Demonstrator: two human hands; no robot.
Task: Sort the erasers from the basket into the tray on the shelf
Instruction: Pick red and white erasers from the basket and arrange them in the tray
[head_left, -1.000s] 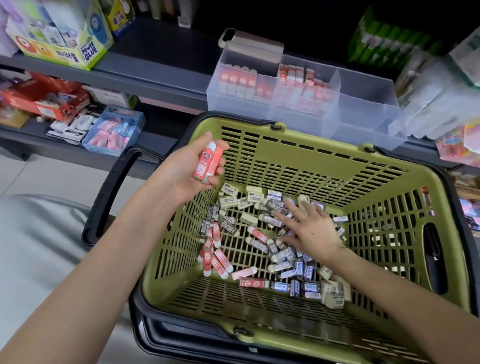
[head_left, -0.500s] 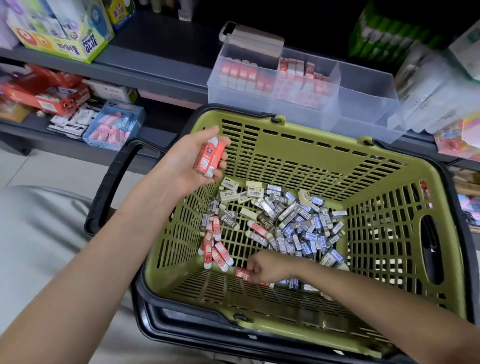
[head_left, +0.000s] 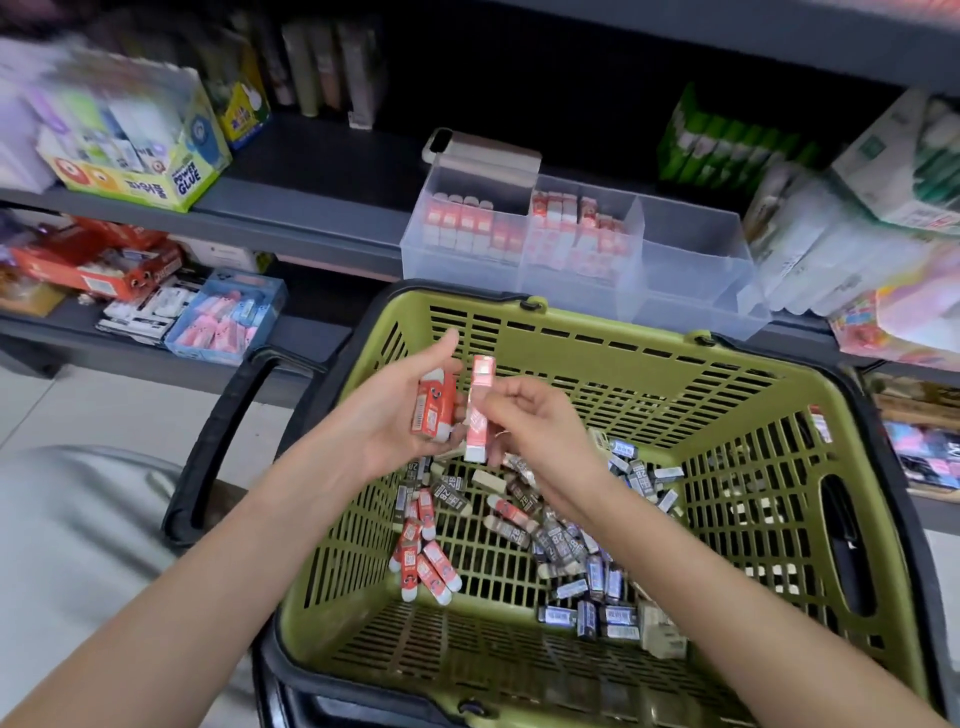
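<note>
Shelf tray (head_left: 693, 270) | left hand (head_left: 387, 421): 1 red eraser (head_left: 434, 408) | right hand (head_left: 543, 434): 1 pink eraser (head_left: 479, 410)

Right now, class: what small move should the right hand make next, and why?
Probably lay its pink eraser into the left hand, beside the red eraser held there: the right hand pinches it close by that palm.

Over the far rim of the basket (head_left: 613, 333) the way to the tray (head_left: 691, 270) lies open; blurred packs (head_left: 831, 249), seemingly touching, crowd its right side.
</note>
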